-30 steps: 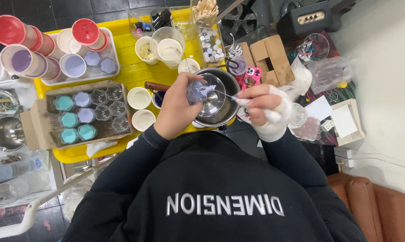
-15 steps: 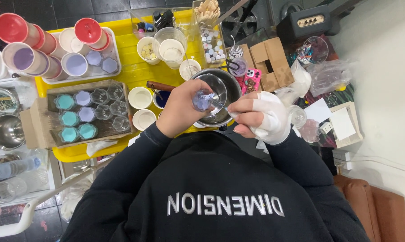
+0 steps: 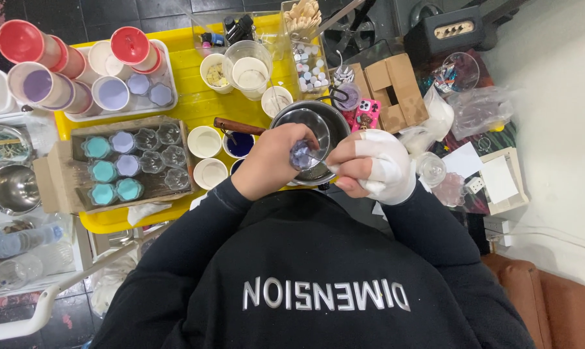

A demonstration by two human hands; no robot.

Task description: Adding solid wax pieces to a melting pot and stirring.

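Note:
My left hand (image 3: 270, 165) grips a small clear glass cup (image 3: 300, 155) with purple-blue contents, held over the near rim of a round metal bowl (image 3: 318, 119). My right hand (image 3: 370, 169), wrapped in white bandage or a white glove, is closed just right of the cup, almost touching it. Its fingers pinch a thin stick whose tip points at the cup; most of the stick is hidden. Both black sleeves come up from the bottom of the view.
A yellow table (image 3: 195, 103) carries white cups (image 3: 205, 141), a dark blue cup (image 3: 239, 145), and a cardboard box (image 3: 53, 178) of teal, lilac and clear small glass cups. Red-rimmed tubs (image 3: 21, 42) stand far left. A cardboard box (image 3: 389, 90) and a pink phone (image 3: 366, 113) lie right.
Both hands have drawn back from over the bowl's middle to its near rim and come closer together. The cup stays in my left hand.

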